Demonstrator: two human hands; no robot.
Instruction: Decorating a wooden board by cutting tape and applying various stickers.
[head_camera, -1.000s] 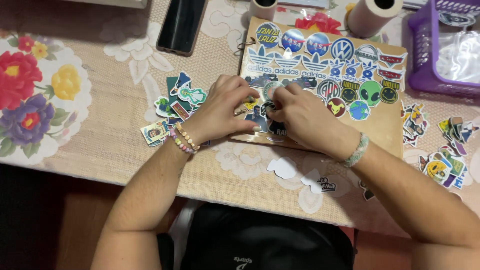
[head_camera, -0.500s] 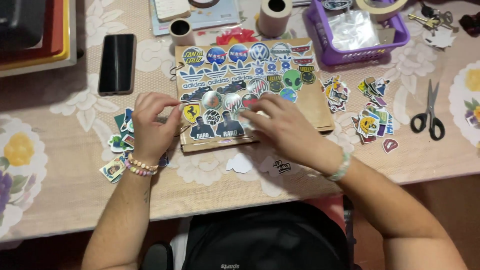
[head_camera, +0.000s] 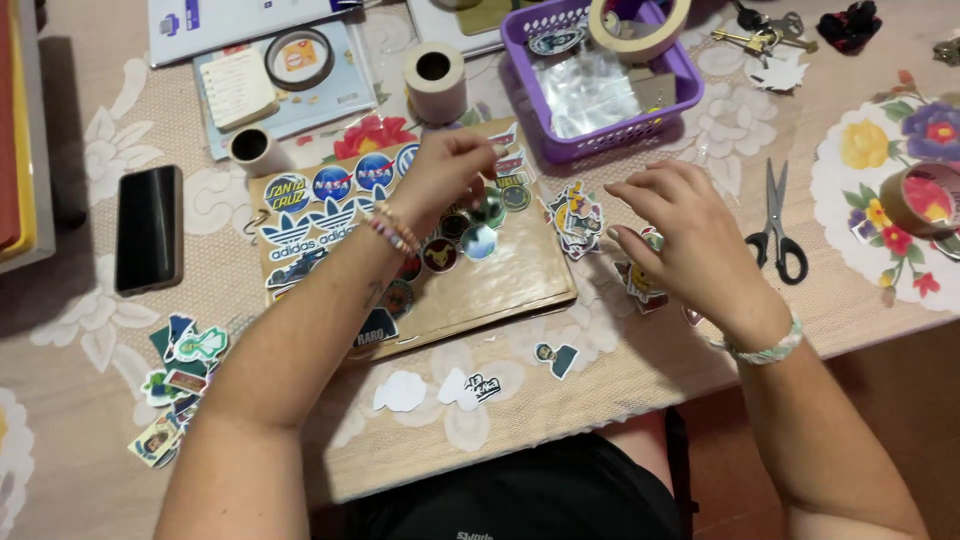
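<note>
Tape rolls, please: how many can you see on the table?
5: a beige roll, a small beige roll, a black ring on the booklet, a cream ring on the purple basket, a brown roll far right. Others may be hidden.

Beaded bracelet (head_camera: 393, 232) on left wrist, pale woven band (head_camera: 765, 349) on right.

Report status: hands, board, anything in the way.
Left hand over sticker-covered board, fingers pinched. Right hand open above loose stickers. Scissors just right, untouched.

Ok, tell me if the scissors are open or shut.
Shut: the scissors lie flat on the table, blades together, right of the right hand.
</note>
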